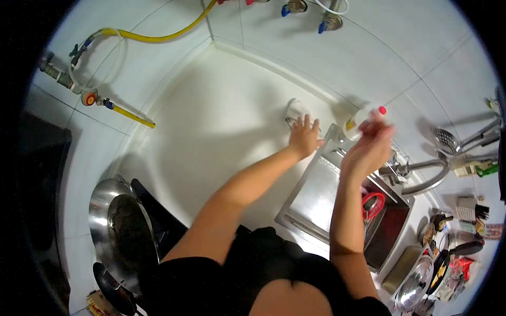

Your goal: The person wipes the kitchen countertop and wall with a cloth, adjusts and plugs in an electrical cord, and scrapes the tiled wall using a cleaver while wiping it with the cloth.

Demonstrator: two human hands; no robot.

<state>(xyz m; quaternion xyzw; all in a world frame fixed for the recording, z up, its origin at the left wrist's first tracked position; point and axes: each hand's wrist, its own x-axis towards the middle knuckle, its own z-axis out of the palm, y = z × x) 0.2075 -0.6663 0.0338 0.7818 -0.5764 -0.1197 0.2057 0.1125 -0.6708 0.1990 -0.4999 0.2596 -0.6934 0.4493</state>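
Note:
My left hand (pixel 305 138) reaches over the white countertop (pixel 211 116), its fingers spread against a white cloth (pixel 298 109). The cloth lies on the counter near the back wall, partly covered by my fingertips. Farther right, my right hand (pixel 374 145) is raised beside a white bottle (pixel 352 125) with a red cap (pixel 382 110). Motion smears the fingers of this hand, and whether they touch the bottle is unclear. The bottle stands at the back corner of the steel sink (pixel 311 195).
A faucet (pixel 429 181) arches over the sink basin, which holds a red-handled item (pixel 373 205). Pans (pixel 124 226) stand at the lower left. A yellow hose (pixel 158 38) runs along the wall. Lids and utensils crowd the right side.

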